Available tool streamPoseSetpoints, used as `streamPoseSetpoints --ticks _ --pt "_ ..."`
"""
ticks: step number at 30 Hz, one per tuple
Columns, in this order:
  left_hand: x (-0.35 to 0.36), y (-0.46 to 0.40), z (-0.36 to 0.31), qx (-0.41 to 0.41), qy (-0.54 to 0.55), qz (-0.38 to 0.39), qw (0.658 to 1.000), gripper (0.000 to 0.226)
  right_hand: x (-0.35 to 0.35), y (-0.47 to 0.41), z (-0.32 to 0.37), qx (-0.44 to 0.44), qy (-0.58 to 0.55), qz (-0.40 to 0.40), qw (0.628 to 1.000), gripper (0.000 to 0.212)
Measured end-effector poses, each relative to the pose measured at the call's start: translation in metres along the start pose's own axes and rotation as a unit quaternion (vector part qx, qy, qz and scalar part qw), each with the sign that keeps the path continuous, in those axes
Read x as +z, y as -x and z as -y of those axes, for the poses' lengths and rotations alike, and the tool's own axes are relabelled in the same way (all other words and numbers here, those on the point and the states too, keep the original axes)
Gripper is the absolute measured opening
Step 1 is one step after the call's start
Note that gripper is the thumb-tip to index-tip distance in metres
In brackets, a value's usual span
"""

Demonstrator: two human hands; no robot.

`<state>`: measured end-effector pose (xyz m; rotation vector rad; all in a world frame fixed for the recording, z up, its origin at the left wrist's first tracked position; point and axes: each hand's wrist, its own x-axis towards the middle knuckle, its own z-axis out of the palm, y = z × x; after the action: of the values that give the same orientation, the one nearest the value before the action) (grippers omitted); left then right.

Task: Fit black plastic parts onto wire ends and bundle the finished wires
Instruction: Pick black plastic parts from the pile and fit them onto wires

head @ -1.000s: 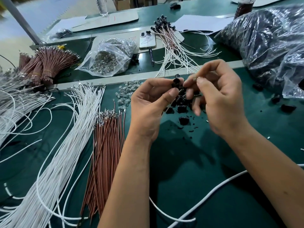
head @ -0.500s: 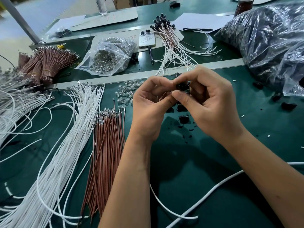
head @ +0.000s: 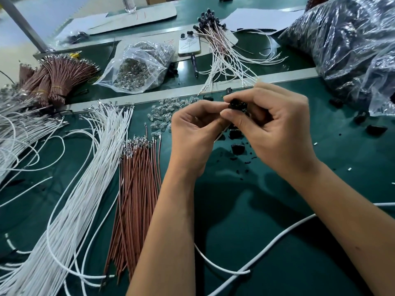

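Being pinched by the curled fingers of both the left hand [head: 193, 133] and right hand [head: 277, 129], a small black plastic part [head: 236, 104] is being held above the green bench [head: 245, 221], loose brown wires [head: 136, 189] lying at nine o'clock.

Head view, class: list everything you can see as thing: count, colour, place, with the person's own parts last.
White wires: many, white, left.
Brown wires: many, brown, centre-left.
Brown bundles: several, brown, far left.
Finished wires: many, black-capped, far centre.
Clear bag: one, clear, far centre.
Phone: one, pale, far centre.
Big bag: one, dark contents, far right.
Loose parts: several, black, below hands.
Left hand: pinches black part.
Right hand: pinches the same part.
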<state>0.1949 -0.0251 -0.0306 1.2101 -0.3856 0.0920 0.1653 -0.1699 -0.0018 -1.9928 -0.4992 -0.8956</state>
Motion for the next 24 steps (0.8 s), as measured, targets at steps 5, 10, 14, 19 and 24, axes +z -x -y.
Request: streamPoseSetpoints --ticks 5,10,14,19,24 --pt "0.001 0.002 -0.003 -0.013 -0.006 0.007 1.000 0.013 0.002 0.002 -0.007 0.008 -0.012 -0.002 1.000 0.015" --pt "0.007 0.002 -0.003 -0.027 -0.025 -0.006 0.999 0.016 0.007 0.005 -0.009 0.189 -0.221 0.004 0.957 0.009" --pt "0.008 0.003 -0.005 -0.056 -0.007 0.002 0.998 0.018 0.012 0.005 -0.009 0.291 -0.354 -0.001 0.889 0.013" --pt "0.008 0.003 -0.007 -0.086 0.004 0.015 0.996 0.015 0.013 0.005 -0.009 0.313 -0.399 0.002 0.862 0.013" --pt "0.007 0.003 -0.006 -0.095 -0.007 0.023 0.995 0.024 0.012 0.005 -0.009 0.323 -0.398 -0.003 0.858 0.014"
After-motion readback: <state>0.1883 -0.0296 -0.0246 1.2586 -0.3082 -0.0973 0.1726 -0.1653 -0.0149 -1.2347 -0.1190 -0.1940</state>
